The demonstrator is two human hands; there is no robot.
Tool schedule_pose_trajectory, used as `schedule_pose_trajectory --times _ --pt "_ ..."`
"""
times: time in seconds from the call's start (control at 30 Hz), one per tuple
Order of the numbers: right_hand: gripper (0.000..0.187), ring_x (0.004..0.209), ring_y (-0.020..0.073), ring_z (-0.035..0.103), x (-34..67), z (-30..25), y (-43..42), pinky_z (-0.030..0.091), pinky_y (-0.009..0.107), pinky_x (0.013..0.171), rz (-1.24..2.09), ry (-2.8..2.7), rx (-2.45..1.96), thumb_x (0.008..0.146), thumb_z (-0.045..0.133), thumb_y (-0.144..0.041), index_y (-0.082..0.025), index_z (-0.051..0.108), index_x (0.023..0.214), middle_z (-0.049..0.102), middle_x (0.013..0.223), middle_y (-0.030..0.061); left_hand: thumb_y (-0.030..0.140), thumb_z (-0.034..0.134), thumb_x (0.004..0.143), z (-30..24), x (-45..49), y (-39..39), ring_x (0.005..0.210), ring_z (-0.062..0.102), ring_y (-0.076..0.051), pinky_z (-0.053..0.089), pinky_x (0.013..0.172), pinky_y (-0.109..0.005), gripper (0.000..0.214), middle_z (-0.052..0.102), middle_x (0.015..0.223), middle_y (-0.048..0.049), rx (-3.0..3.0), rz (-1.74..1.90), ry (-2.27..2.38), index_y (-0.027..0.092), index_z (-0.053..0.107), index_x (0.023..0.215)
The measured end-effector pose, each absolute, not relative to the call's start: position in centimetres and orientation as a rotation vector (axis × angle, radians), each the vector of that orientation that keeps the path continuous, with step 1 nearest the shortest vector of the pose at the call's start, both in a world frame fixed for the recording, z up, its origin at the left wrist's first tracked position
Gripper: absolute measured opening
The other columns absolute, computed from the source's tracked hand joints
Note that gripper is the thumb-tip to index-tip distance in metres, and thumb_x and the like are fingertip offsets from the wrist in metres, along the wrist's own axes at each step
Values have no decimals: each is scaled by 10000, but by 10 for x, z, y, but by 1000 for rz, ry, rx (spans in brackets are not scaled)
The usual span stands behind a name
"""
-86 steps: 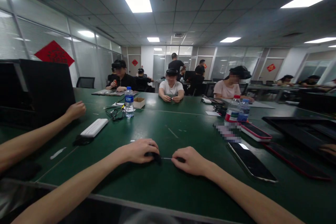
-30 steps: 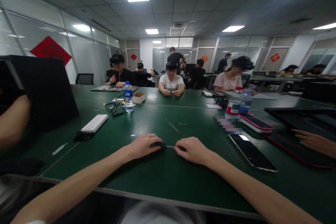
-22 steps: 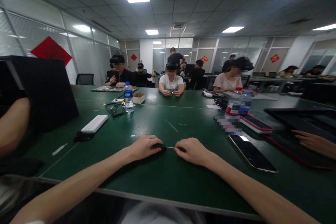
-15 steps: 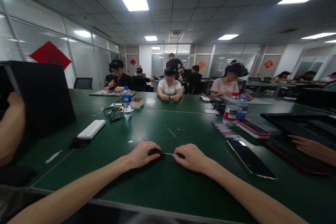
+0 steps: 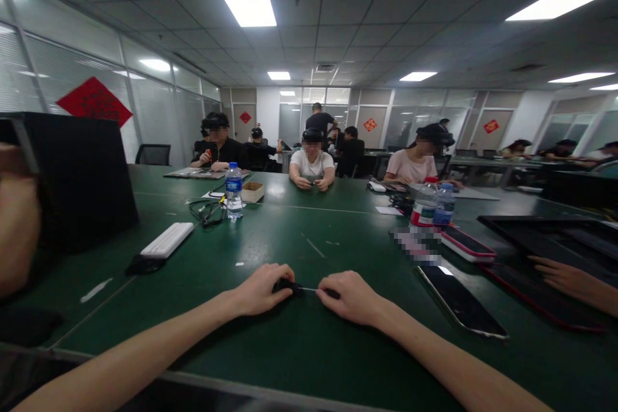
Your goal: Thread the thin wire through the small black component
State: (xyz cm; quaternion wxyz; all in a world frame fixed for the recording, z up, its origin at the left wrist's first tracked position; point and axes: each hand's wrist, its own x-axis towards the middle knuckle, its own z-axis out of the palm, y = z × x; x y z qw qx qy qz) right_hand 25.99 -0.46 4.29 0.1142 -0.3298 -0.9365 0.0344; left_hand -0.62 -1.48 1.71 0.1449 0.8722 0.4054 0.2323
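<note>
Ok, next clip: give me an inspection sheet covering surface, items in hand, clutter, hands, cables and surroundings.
Surface: green table, small pale marks.
Items in hand: dark-handled tool with thin shaft.
Clutter: dark phone, red-capped bottle, open box.
Hands: left hand grips the tool; right hand curls at the shaft's far end, grip partly hidden.
Cables: dark cable bundle beside a blue-capped bottle.
Surroundings: seated people across the table, some wearing headsets.

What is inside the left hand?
In the left hand, only part of a black handle shows; a thin shaft runs from it toward the right hand. The left hand covers the rest of the handle.
</note>
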Motion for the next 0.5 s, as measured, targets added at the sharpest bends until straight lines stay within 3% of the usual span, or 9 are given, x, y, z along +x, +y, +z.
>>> schedule_pose_trajectory --times 0.5 --pt "312 699 144 628 261 41 -4 440 237 684 162 -2705 -914 981 464 -337 -172 724 930 708 812 40 245 608 870 14 -2 -17 864 602 -176 448 779 -275 160 669 958 -26 2289 753 1116 184 574 1014"
